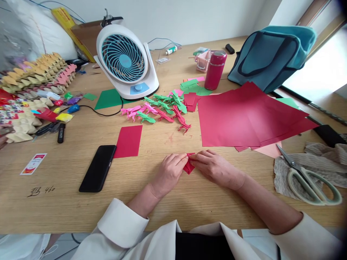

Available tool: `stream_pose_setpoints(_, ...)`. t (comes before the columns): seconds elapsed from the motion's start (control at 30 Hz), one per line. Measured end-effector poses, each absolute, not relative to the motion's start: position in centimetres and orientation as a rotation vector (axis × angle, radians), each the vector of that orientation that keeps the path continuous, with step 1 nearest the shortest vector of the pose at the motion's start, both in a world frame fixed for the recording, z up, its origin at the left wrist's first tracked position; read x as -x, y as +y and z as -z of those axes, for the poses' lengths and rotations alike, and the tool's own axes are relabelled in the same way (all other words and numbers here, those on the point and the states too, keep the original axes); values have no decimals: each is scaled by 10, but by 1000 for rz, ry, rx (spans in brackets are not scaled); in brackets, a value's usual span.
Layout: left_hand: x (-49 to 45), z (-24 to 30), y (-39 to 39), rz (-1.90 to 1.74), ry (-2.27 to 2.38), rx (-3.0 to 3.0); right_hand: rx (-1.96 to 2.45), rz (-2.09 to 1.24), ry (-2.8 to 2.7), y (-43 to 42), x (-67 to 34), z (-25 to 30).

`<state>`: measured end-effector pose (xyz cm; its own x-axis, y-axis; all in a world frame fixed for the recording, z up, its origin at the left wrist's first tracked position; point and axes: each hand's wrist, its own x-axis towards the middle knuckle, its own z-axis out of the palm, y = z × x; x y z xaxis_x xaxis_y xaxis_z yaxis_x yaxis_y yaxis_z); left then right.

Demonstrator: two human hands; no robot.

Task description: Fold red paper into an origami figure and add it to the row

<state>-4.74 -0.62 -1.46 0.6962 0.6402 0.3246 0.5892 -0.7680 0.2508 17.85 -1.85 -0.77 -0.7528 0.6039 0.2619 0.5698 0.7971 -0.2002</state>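
My left hand (170, 170) and my right hand (214, 167) meet over a small folded piece of red paper (188, 167) lying on the wooden table (81, 213). Both hands pinch it with their fingertips, the left from the left side, the right from the right. Beyond them lies a heap of finished folded paper figures (159, 110) in pink, green and red. A stack of large red paper sheets (244, 115) lies to the right, and a small red rectangle of paper (128, 141) to the left.
A black phone (98, 168) lies left of my hands. Scissors (309, 178) rest on a cloth at the right. A white desk fan (125, 61), a red bottle (215, 69) and a teal bag (271, 54) stand at the back. Folded paper shapes and markers crowd the far left.
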Motion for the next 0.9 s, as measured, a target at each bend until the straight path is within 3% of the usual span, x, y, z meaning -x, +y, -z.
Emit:
stream_pose_setpoints(0.43,62,8,4,-339,764,-2948,891,-136,-2682,-14,-185,11)
stream_pose_setpoints(0.9,71,4,12,-295,639,-2956,864,-199,-2676,-14,-187,11)
